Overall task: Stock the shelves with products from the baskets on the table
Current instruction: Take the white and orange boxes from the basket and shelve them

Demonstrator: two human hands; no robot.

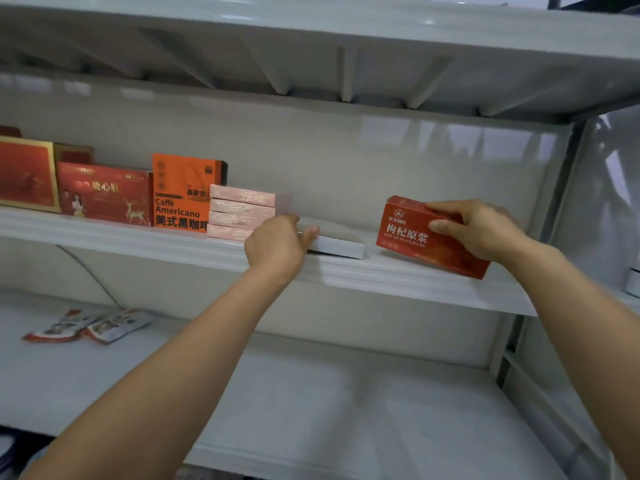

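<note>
On the part-stocked shelf, the left hand grips a white box and the right hand a red box, neither yet released.

At the left middle of the frame a thin grey cable curves down from upper left to lower right, and its lower end passes out of sight. At the right edge, about mid-height, stands a small white object with a dark band, cut off by the frame; what it is cannot be told. Above it a glossy pale panel carries blurred reflections. A dark beam crosses the upper right corner. The lower left corner holds blurred dark and bluish shapes.
</note>
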